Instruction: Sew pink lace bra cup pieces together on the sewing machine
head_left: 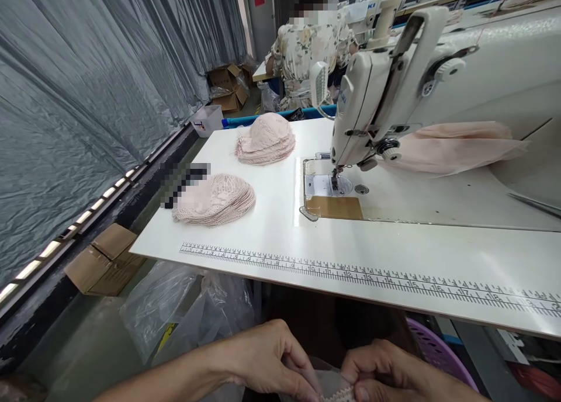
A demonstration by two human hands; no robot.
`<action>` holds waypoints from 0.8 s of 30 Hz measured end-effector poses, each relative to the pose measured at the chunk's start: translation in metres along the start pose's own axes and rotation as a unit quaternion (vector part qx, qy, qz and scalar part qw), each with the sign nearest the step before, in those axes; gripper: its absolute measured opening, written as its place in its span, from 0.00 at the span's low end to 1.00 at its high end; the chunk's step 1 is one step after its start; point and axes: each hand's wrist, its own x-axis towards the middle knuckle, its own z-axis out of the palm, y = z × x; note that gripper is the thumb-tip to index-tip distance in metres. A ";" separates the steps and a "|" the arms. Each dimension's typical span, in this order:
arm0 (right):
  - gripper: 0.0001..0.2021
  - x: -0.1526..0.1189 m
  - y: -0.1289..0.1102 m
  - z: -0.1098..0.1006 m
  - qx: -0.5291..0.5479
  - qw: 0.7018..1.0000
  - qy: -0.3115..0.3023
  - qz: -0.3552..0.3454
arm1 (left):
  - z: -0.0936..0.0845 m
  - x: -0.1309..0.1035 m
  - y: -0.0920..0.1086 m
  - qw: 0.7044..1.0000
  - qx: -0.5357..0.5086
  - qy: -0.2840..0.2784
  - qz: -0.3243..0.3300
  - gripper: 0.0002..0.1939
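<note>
Bare forearms, left grip [274, 361], right grip [390, 373]

Your desk [272, 227] looks like smooth, matt white laminate. The sewing machine [421, 75] has a glossy cream-coloured casing. The lace cup stacks [217, 200] are soft, openwork pink cloth. Beside you hang crinkled, shiny grey plastic sheets [87, 80].

garment workshop; industrial sewing machine [394, 92]; stacked lace pieces [214, 198]; ruled table [272, 238]
</note>
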 end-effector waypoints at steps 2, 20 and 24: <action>0.20 -0.002 -0.003 -0.002 0.016 1.000 -0.012 -0.017 | 0.000 0.000 0.000 1.000 0.001 0.005 0.000 0.17; 0.22 0.013 -0.002 -0.003 0.049 0.998 0.024 -0.024 | -0.007 -0.001 0.001 0.998 0.057 0.017 0.038 0.12; 0.23 0.010 0.002 -0.007 0.041 0.999 0.020 -0.009 | -0.007 0.000 0.000 0.998 0.039 0.006 0.040 0.11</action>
